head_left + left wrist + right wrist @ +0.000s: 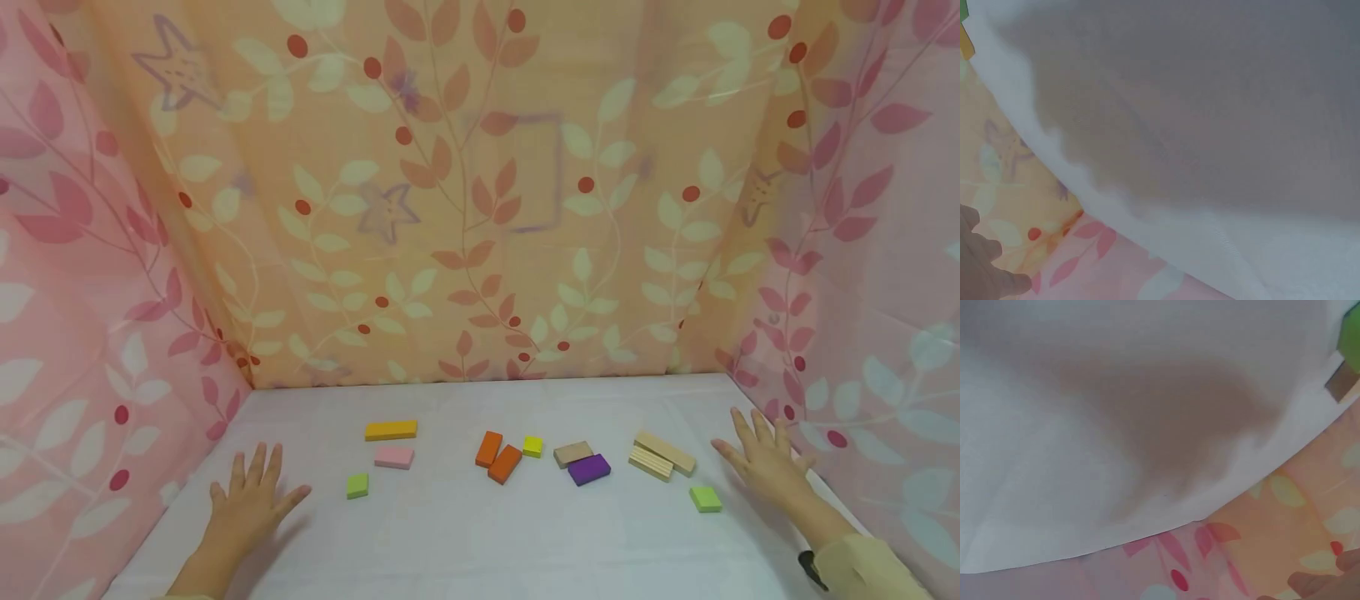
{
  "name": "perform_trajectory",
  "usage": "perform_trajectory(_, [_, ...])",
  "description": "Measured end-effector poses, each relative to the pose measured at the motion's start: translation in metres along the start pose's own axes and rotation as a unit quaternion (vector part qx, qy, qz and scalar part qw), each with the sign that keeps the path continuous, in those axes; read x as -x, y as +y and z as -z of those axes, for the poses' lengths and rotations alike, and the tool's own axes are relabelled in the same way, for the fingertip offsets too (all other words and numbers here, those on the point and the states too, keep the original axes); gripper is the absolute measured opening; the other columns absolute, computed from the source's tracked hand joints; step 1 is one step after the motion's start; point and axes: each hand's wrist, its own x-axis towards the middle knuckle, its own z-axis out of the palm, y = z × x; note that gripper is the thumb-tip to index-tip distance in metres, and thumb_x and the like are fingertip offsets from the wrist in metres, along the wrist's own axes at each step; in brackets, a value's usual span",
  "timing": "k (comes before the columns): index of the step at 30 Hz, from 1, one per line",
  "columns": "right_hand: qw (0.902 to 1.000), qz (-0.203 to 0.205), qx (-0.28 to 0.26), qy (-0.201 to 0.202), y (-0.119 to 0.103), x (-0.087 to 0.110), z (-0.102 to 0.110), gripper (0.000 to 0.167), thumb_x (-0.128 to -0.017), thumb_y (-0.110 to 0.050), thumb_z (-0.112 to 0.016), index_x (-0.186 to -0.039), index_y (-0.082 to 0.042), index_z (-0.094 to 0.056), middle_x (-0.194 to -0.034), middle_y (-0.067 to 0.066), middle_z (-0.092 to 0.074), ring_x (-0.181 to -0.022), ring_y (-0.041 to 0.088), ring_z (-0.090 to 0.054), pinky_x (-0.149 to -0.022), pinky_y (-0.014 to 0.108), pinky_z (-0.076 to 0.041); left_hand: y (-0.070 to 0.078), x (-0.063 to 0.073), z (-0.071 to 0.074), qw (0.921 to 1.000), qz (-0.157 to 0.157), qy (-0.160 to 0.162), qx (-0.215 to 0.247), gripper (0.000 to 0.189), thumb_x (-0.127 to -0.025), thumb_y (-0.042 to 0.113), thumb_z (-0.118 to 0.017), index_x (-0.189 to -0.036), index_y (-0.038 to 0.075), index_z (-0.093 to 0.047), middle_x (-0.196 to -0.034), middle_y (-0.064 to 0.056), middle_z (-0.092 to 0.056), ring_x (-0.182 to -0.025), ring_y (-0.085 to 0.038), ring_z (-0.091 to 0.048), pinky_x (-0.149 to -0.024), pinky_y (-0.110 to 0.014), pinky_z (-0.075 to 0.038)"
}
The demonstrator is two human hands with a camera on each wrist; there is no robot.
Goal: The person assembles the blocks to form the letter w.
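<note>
My left hand [246, 508] is spread with straight fingers above the left side of the white table, holding nothing. Nearest to it lies a light green block [357, 486], with a pink block [393, 457] and a long yellow-orange block [391, 430] behind. Over the right side my right hand [770, 462] is also spread and holds nothing. Close to it are another green block [705, 499], a ridged beige block [650, 462] and a long plain wooden block [666, 452]. In the wrist views only some fingertips show, with hand shadows on the cloth.
Mid-table lie two orange blocks [489, 449], a small yellow block [532, 447], a tan block [573, 454] and a purple block [589, 469] touching the tan one. Leaf-patterned curtains [465, 208] stand at the back and both sides of the white tabletop [450, 550].
</note>
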Motion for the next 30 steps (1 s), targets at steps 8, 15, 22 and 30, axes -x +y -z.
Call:
perform_trajectory(8, [0.9994,0.014,-0.027,0.013,-0.028,0.002,0.006,0.08,-0.101,-0.049,-0.042,-0.151,0.004,-0.011,-0.146,0.042,-0.012,-0.13,0.065,-0.005,-0.082,0.088,-0.003,0.004,0.001,0.002,1.0,-0.004,-0.004,0.008,0.09,-0.096,0.057,-0.046,-0.151,-0.007,-0.015,-0.152,-0.036,-0.009,-0.137,-0.058,0.005,-0.092,-0.081,0.002])
perform_trajectory(15, [0.996,0.047,-0.069,0.031,-0.061,0.003,0.009,0.08,-0.099,-0.042,-0.052,-0.15,0.008,-0.016,-0.146,0.04,-0.021,-0.131,0.06,-0.018,-0.084,0.086,-0.012,0.015,0.004,0.004,0.9998,-0.017,-0.003,0.008,0.088,-0.096,0.056,-0.048,-0.15,-0.006,-0.019,-0.151,-0.036,-0.013,-0.136,-0.06,0.0,-0.09,-0.083,0.0])
perform_trajectory(22, [0.9877,0.091,-0.123,0.033,-0.09,0.002,0.012,0.082,-0.096,-0.032,-0.06,-0.149,0.012,-0.015,-0.144,0.042,-0.023,-0.13,0.061,-0.022,-0.094,0.077,-0.02,0.024,0.008,0.002,0.9996,-0.015,-0.014,0.02,0.087,-0.095,0.055,-0.051,-0.149,-0.008,-0.022,-0.151,-0.037,-0.015,-0.135,-0.061,-0.004,-0.091,-0.082,-0.004])
perform_trajectory(30, [0.9803,0.067,-0.185,0.005,-0.126,0.003,0.006,0.08,-0.096,-0.032,-0.062,-0.15,0.008,-0.018,-0.141,0.039,-0.033,-0.122,0.056,-0.04,-0.091,0.07,-0.036,0.034,0.005,-0.003,0.9987,-0.022,-0.032,0.034,0.086,-0.095,0.053,-0.053,-0.149,-0.006,-0.024,-0.152,-0.035,-0.015,-0.135,-0.06,-0.006,-0.093,-0.081,-0.006])
